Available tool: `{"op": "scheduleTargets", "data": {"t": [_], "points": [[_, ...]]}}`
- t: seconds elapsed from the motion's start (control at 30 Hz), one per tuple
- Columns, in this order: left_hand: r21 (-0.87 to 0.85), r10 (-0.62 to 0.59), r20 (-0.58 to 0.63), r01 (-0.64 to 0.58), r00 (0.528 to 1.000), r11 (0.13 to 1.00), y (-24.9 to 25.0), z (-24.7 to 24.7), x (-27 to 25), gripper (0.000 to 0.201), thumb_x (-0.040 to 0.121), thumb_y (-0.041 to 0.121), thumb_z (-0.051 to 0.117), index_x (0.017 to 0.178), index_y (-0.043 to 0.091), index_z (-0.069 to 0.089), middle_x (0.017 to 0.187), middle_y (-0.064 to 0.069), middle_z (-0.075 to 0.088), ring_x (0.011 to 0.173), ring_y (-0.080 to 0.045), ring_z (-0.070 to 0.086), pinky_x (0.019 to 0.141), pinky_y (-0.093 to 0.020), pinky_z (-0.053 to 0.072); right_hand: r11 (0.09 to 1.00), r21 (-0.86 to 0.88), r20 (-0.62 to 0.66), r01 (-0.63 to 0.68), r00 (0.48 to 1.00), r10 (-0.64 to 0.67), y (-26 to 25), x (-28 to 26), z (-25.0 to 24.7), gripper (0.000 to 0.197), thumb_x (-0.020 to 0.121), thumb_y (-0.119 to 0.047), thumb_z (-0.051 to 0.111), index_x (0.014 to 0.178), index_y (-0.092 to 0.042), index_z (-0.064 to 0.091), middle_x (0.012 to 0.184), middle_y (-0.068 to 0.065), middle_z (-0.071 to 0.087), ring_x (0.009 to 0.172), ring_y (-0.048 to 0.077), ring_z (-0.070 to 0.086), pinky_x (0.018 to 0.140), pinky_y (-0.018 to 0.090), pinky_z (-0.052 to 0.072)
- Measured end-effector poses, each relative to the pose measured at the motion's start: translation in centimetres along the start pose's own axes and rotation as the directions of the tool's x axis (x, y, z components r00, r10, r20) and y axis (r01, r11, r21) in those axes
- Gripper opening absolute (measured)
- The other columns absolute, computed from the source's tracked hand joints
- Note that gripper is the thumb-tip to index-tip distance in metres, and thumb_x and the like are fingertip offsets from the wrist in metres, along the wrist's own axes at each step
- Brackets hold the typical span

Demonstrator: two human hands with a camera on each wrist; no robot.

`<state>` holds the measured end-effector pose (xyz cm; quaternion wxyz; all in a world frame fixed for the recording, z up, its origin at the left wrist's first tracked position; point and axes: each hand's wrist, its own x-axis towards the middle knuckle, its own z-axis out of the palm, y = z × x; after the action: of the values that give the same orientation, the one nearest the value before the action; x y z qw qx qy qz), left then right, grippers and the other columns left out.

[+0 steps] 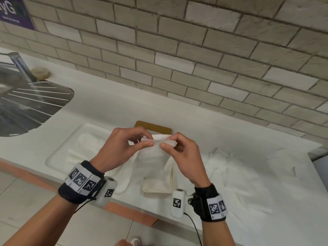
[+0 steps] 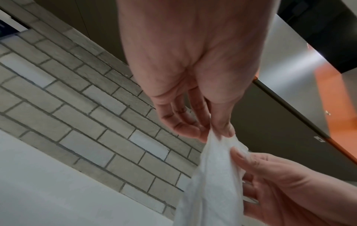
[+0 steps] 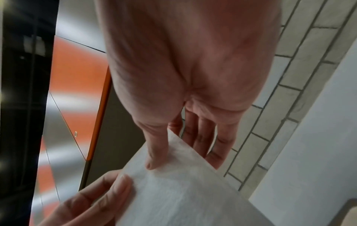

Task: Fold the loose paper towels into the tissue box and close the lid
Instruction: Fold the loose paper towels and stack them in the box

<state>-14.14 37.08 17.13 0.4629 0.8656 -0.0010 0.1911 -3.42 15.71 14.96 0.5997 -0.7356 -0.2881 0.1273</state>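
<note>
- Behind everything, a brick wall of pale grey blocks runs across the back, with a purple sign at its upper left corner.
- Below it lies the white worktop, with an orange strip along its front edge.
- At the far left a steel sink is set into the worktop, a round beige thing beside its tap; what it is cannot be told.
- To the right, loose paper towels lie crumpled in a wide heap on the worktop, just beside the tissue box.
- More white paper sits in a shallow moulded recess on the left.
- Near the front edge, between the two wrists, stands the cream tissue box, with its brown lid raised behind the hands.
- Above the box hangs one paper towel, its lower part drooping down to the box opening; whether it goes inside cannot be told.
- The left hand pinches the towel's top edge between thumb and fingers.
- The right hand pinches the same edge just beside it, thumb on the near face and fingers behind.
- Both wrists wear black bands with printed square markers and a small white camera.
</note>
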Motion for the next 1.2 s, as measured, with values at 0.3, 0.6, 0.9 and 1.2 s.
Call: {"op": "scheduleTargets", "data": {"t": [0.3, 0.6, 0.9, 1.2], "points": [[-0.151, -0.064, -0.126, 0.045, 0.99, 0.987, -0.1, 2.2, 2.4, 0.008, 0.093, 0.026, 0.081, 0.096, 0.019, 0.077, 0.088, 0.003, 0.077, 0.083, -0.015, 0.074, 0.077, -0.022, 0.057, 0.957, 0.285, -0.126, -0.055, 0.988, 0.094, 0.8, -2.2, 1.9, 0.041, 0.107, -0.026, 0.067, 0.135, -0.027, 0.038, 0.116, 0.011, 0.077, 0.103, 0.028, 0.077, 0.087, 0.048, 0.065], [-0.136, -0.235, -0.052, 0.226, 0.971, 0.965, -6.1, 6.5, 4.7, 0.01, 0.103, 0.031, 0.07, 0.101, 0.023, 0.064, 0.085, -0.002, 0.078, 0.076, -0.026, 0.072, 0.071, -0.036, 0.056, 0.967, -0.202, -0.389, -0.158, 0.919, 0.068, 7.3, -5.2, 3.1, 0.02, 0.108, -0.018, 0.061, 0.113, -0.035, 0.052, 0.094, -0.009, 0.068, 0.07, 0.006, 0.059, 0.064, 0.019, 0.043], [0.417, -0.243, 0.216, 0.136, 0.946, 0.899, -13.0, 10.9, 5.2, 0.036, 0.097, 0.004, 0.068, 0.127, 0.021, 0.056, 0.105, -0.007, 0.069, 0.102, -0.03, 0.064, 0.086, -0.046, 0.057, 0.725, -0.568, -0.044, -0.389, 0.894, 0.446, 9.4, -4.7, 5.7, 0.053, 0.105, -0.001, 0.054, 0.155, -0.015, 0.041, 0.147, 0.007, 0.049, 0.13, 0.027, 0.057, 0.111, 0.039, 0.049], [0.636, -0.358, 0.631, -0.194, 0.688, 0.747, -12.0, 14.2, 2.7, 0.081, 0.092, 0.07, 0.062, 0.159, 0.034, 0.034, 0.173, 0.006, 0.022, 0.153, -0.032, 0.027, 0.122, -0.05, 0.035, 0.789, -0.548, -0.16, -0.278, 0.961, 0.227, 9.8, -4.7, -0.1, 0.024, 0.101, -0.023, 0.066, 0.123, -0.03, 0.063, 0.124, -0.003, 0.066, 0.099, 0.017, 0.071, 0.088, 0.041, 0.061]]}}
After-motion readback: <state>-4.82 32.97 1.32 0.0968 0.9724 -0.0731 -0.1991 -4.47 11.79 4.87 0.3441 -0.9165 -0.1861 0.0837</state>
